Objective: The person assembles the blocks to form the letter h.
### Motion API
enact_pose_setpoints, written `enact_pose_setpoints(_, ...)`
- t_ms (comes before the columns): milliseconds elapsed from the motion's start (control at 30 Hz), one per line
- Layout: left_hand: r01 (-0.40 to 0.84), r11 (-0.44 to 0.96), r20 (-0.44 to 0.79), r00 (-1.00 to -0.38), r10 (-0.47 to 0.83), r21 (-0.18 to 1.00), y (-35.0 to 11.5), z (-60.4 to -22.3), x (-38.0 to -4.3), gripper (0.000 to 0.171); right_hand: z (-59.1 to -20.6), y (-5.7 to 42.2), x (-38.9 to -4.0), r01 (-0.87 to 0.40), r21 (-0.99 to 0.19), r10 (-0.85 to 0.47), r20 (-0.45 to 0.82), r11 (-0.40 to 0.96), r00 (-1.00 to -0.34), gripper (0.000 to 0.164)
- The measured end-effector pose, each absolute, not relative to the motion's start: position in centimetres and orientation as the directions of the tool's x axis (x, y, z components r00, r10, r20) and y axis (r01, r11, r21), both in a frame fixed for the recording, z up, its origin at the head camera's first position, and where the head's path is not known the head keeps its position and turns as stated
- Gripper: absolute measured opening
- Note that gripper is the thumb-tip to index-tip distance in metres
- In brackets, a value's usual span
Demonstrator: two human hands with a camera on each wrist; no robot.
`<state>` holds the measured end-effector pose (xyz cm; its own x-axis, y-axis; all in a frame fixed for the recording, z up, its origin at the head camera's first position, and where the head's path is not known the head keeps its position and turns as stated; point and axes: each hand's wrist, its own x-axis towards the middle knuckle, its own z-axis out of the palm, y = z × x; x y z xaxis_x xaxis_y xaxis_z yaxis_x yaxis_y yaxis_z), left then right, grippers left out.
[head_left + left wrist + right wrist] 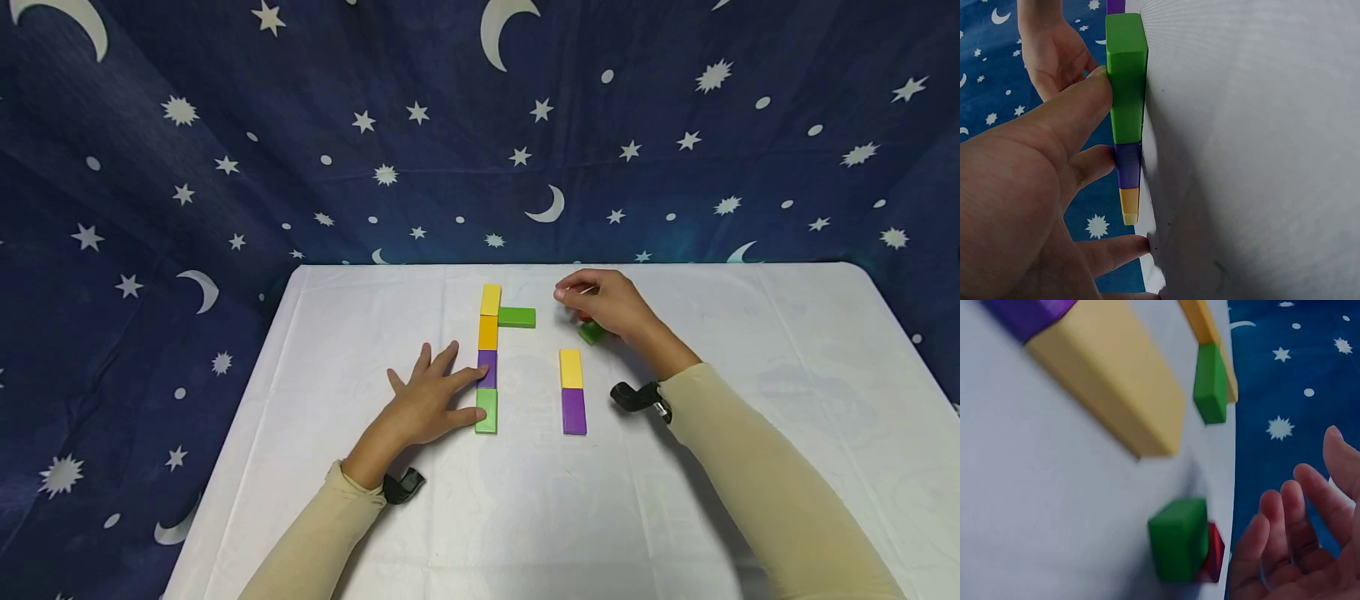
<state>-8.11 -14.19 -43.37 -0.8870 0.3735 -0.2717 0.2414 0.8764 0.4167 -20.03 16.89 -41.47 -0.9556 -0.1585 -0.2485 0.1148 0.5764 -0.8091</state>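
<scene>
A column of flat blocks lies on the table: yellow (491, 299), orange (488, 333), purple (491, 371) and light green (487, 408). My left hand (423, 404), fingers spread, touches the green block's left side with the thumb and the purple one with the index finger. A green block (517, 317) extends rightward from the column's far end. My right hand (611, 310) hovers with loosely bent fingers over another green block (591, 333) and a red block (1215, 553), partly hidden. Nothing shows between its fingers in the right wrist view.
Right of the column, a yellow block (571, 368) and a purple block (573, 412) lie end to end. The white-covered table (517, 517) ends at a dark blue cloth (450, 183) with moons and stars. Black wrist straps (403, 486) sit at both sleeves.
</scene>
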Motion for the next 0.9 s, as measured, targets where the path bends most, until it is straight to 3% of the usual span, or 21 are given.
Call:
enact_pose_setpoints(233,0.242,0.875,-0.267,-0.888,0.374,0.420,-14.2,-43.4,-8.1,0.066,-41.3,19.1,-19.2,-0.057,-0.671,-0.206,-0.145,0.739,-0.968,0.041)
enact_pose_setpoints(467,0.246,0.874,-0.267,-0.887,0.377,0.418,-14.2,-43.4,-8.1,0.067,-42.5,21.3,-19.0,-0.254,-0.588,-0.344,-0.044,0.768,-0.938,0.032)
enact_pose_setpoints(633,0.245,0.876,-0.270,-0.886,0.376,0.415,-14.2,-43.3,-8.1,0.066,-43.1,22.2,-18.9,-0.319,-0.553,-0.407,-0.041,0.770,-0.913,0.031)
enact_pose_setpoints(900,0.243,0.877,-0.271,-0.887,0.374,0.415,-14.2,-43.3,-8.1,0.067,-43.3,22.6,-18.7,-0.314,-0.557,-0.429,-0.087,0.769,-0.899,0.031)
